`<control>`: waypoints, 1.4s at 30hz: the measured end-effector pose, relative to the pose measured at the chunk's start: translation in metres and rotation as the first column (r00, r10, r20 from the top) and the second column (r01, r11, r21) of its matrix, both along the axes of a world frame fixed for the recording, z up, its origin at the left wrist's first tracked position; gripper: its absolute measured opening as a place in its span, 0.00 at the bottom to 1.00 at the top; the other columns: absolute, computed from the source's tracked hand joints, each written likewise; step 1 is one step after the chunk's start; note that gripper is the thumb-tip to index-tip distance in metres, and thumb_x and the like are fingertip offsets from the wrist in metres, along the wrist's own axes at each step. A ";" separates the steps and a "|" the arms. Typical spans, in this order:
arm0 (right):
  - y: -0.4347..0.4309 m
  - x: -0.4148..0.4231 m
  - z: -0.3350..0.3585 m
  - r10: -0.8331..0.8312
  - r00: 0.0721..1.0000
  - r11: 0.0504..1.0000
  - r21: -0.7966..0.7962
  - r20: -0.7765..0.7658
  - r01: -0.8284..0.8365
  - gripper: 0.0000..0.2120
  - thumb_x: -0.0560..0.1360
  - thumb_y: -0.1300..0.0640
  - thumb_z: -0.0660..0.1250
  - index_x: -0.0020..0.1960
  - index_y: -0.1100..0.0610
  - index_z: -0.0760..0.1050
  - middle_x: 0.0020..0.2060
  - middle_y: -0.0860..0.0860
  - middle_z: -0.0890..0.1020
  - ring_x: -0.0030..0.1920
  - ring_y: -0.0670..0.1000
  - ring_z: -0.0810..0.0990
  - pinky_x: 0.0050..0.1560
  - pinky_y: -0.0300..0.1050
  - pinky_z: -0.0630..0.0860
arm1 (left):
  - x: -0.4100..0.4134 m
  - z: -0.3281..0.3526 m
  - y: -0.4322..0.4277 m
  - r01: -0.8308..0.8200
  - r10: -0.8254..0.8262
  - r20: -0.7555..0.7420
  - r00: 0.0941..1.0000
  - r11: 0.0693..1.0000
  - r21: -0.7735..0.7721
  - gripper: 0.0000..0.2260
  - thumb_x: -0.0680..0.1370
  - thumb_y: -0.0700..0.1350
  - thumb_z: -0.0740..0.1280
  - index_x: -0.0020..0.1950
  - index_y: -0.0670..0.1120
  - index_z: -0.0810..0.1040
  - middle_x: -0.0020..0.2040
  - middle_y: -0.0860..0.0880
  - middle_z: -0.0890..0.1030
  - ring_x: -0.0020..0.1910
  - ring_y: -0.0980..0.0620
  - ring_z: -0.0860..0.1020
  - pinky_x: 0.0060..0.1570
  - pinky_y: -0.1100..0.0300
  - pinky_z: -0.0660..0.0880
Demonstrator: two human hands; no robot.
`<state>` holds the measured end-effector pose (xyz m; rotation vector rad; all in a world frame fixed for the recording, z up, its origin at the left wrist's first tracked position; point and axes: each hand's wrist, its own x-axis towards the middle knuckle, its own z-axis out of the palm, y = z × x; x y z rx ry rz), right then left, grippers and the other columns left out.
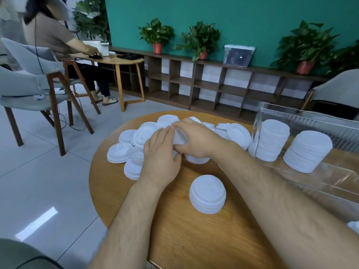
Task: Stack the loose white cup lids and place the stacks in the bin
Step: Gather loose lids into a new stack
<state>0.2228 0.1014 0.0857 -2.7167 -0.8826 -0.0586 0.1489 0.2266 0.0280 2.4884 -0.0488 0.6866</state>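
Fingers (181, 124) of the right hand (196, 141) curl round a white plastic cup lid (180, 138) atop the heap of loose white lids (118, 152) on the round wooden surface (194, 239). The left hand (159, 154) lays straight fingers against it. Nearer than the heap sits a short lid stack (207, 194). Right of the heap, the clear plastic bin (303, 115) holds tall stacks (272, 140).

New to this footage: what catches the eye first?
The left hand and right hand meet over a heap of loose white lids on the far side of the round table, the right gripping one lid. A short stack sits nearer; two tall stacks stand in the clear bin at right.
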 end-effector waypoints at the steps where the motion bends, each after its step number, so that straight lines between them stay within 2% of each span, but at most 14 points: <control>1: -0.003 -0.005 0.002 -0.009 1.000 0.999 0.042 -0.002 0.009 0.32 0.75 0.44 0.71 0.76 0.45 0.65 0.72 0.46 0.69 0.67 0.51 0.72 0.62 0.47 0.74 | -0.002 0.001 0.001 0.019 -0.018 0.019 1.000 1.000 -0.023 0.31 0.79 0.45 0.69 0.80 0.48 0.61 0.79 0.53 0.63 0.77 0.54 0.57 0.72 0.62 0.48; 5: -0.023 -0.035 0.007 -0.054 0.998 0.971 0.234 0.016 0.049 0.36 0.74 0.41 0.72 0.77 0.46 0.62 0.72 0.45 0.69 0.68 0.48 0.71 0.61 0.44 0.72 | -0.012 0.008 0.004 0.163 -0.150 0.085 0.985 0.973 -0.162 0.32 0.74 0.44 0.75 0.77 0.49 0.68 0.74 0.57 0.68 0.71 0.65 0.61 0.67 0.77 0.51; 6: -0.029 -0.044 0.007 -0.067 0.998 0.956 0.287 0.018 0.059 0.36 0.73 0.41 0.73 0.77 0.47 0.63 0.71 0.45 0.71 0.67 0.47 0.71 0.61 0.43 0.71 | -0.016 0.010 0.004 0.199 -0.184 0.093 0.979 0.961 -0.191 0.31 0.74 0.45 0.76 0.76 0.49 0.69 0.73 0.59 0.69 0.70 0.67 0.62 0.66 0.78 0.53; 10: -0.053 -0.075 -0.005 -0.121 0.992 0.918 0.383 0.032 0.100 0.36 0.72 0.39 0.74 0.75 0.51 0.68 0.69 0.44 0.72 0.68 0.45 0.70 0.67 0.41 0.69 | -0.031 0.012 -0.003 0.317 -0.307 0.081 0.948 0.908 -0.275 0.29 0.74 0.48 0.77 0.73 0.51 0.72 0.69 0.59 0.73 0.70 0.64 0.68 0.68 0.69 0.63; 13: -0.075 -0.098 -0.021 -0.107 0.993 0.902 0.426 0.053 0.074 0.32 0.74 0.40 0.72 0.73 0.53 0.71 0.69 0.43 0.72 0.69 0.40 0.68 0.68 0.30 0.63 | -0.045 0.012 -0.008 0.368 -0.373 0.038 0.927 0.887 -0.279 0.27 0.73 0.49 0.77 0.71 0.53 0.74 0.67 0.61 0.74 0.68 0.67 0.69 0.64 0.76 0.62; 14: -0.083 -0.105 -0.027 -0.099 0.993 0.901 0.429 0.060 0.064 0.30 0.76 0.40 0.71 0.73 0.52 0.72 0.70 0.42 0.72 0.70 0.38 0.68 0.68 0.29 0.62 | -0.049 0.012 -0.009 0.378 -0.389 0.016 0.921 0.882 -0.282 0.27 0.73 0.50 0.77 0.70 0.54 0.74 0.67 0.62 0.74 0.68 0.67 0.69 0.63 0.77 0.62; 17: -0.100 -0.120 -0.047 -0.084 0.993 0.901 0.433 0.086 0.039 0.25 0.78 0.42 0.69 0.71 0.50 0.75 0.71 0.42 0.72 0.72 0.39 0.67 0.72 0.35 0.65 | -0.061 0.007 -0.013 0.390 -0.421 -0.051 0.906 0.874 -0.291 0.28 0.72 0.51 0.78 0.70 0.56 0.75 0.68 0.65 0.74 0.68 0.70 0.67 0.64 0.76 0.63; 19: -0.108 -0.126 -0.057 -0.082 0.990 0.878 0.478 0.116 0.017 0.23 0.77 0.44 0.71 0.68 0.52 0.77 0.69 0.43 0.75 0.71 0.41 0.71 0.71 0.39 0.67 | -0.067 0.006 -0.016 0.396 -0.436 -0.081 0.896 0.868 -0.299 0.28 0.70 0.52 0.79 0.69 0.57 0.75 0.67 0.67 0.73 0.66 0.73 0.67 0.65 0.76 0.63; 22: -0.114 -0.131 -0.064 -0.080 0.990 0.843 0.538 0.120 0.003 0.22 0.74 0.48 0.75 0.65 0.55 0.79 0.63 0.45 0.79 0.66 0.42 0.76 0.67 0.37 0.71 | -0.069 0.007 -0.018 0.411 -0.463 -0.122 0.878 0.859 -0.306 0.26 0.70 0.52 0.79 0.66 0.59 0.77 0.63 0.67 0.75 0.61 0.77 0.68 0.59 0.80 0.63; 24: -0.117 -0.131 -0.065 -0.082 0.991 0.839 0.543 0.108 0.010 0.22 0.73 0.49 0.76 0.64 0.55 0.80 0.61 0.45 0.80 0.64 0.41 0.76 0.65 0.35 0.71 | -0.069 0.007 -0.018 0.408 -0.467 -0.152 0.871 0.861 -0.305 0.25 0.70 0.53 0.78 0.66 0.60 0.77 0.62 0.67 0.76 0.60 0.77 0.69 0.56 0.81 0.64; 27: -0.117 -0.129 -0.068 -0.075 0.995 0.843 0.537 0.064 0.029 0.22 0.73 0.47 0.75 0.65 0.54 0.79 0.61 0.44 0.80 0.64 0.42 0.77 0.65 0.39 0.73 | -0.067 0.005 -0.018 0.408 -0.473 -0.183 0.862 0.861 -0.305 0.24 0.71 0.53 0.78 0.65 0.61 0.77 0.60 0.67 0.77 0.60 0.75 0.70 0.56 0.79 0.65; 33: -0.117 -0.126 -0.072 -0.056 0.998 0.869 0.493 0.001 0.048 0.24 0.73 0.44 0.74 0.66 0.53 0.78 0.61 0.42 0.79 0.64 0.40 0.76 0.66 0.41 0.73 | -0.063 0.003 -0.015 0.428 -0.500 -0.229 0.835 0.853 -0.299 0.22 0.72 0.52 0.78 0.65 0.59 0.78 0.60 0.64 0.80 0.63 0.67 0.74 0.63 0.67 0.69; 38: -0.118 -0.125 -0.075 -0.060 0.997 0.895 0.441 -0.048 0.075 0.28 0.72 0.39 0.70 0.67 0.53 0.78 0.63 0.40 0.77 0.66 0.39 0.74 0.68 0.40 0.71 | -0.062 0.000 -0.016 0.428 -0.500 -0.271 0.822 0.858 -0.284 0.22 0.73 0.52 0.77 0.65 0.59 0.78 0.60 0.64 0.79 0.63 0.68 0.73 0.63 0.70 0.68; 42: -0.119 -0.125 -0.075 -0.063 0.995 0.905 0.416 -0.075 0.089 0.27 0.73 0.40 0.71 0.69 0.52 0.77 0.65 0.39 0.76 0.67 0.38 0.72 0.70 0.40 0.69 | -0.060 -0.003 -0.015 0.432 -0.498 -0.297 0.815 0.863 -0.262 0.23 0.73 0.54 0.76 0.68 0.57 0.77 0.63 0.64 0.78 0.64 0.67 0.73 0.65 0.67 0.68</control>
